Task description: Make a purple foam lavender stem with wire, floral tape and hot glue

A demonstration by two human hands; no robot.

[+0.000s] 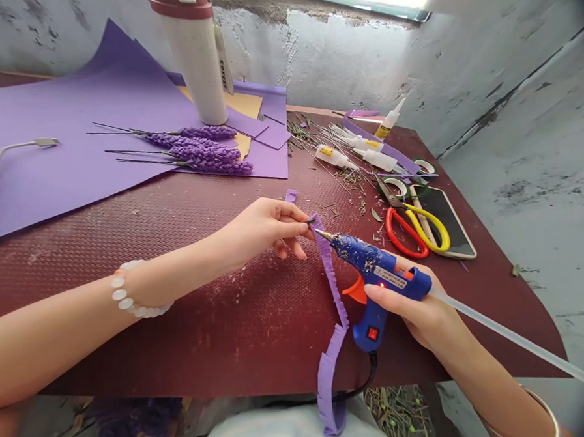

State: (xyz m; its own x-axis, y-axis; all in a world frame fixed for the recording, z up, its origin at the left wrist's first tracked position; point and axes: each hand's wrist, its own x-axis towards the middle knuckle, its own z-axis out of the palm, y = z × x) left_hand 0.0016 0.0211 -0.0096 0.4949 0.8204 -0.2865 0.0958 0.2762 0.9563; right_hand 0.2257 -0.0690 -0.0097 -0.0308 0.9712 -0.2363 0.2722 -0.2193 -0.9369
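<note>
My left hand [277, 227] pinches the upper end of a long purple paper strip [328, 269] with a fringed edge. A small dark tip, perhaps of a wire stem, shows at the fingertips. The strip hangs down past the table's front edge and curls at its lower end. My right hand [418, 303] is wrapped round a blue hot glue gun [372, 260], its thumb on the body near the orange trigger. The gun's metal nozzle points left and meets or nearly meets the strip's top. A clear glue stick [513, 337] sticks out behind it.
Purple lavender-like stems [200, 148] lie on large purple paper sheets [73, 158], behind them a white tumbler [198, 67]. To the right are glue bottles [335, 156], wires, plant scraps, red-and-yellow-handled scissors [405, 235] and a phone [449, 226]. The gun's black cord [362, 384] drops over the front edge.
</note>
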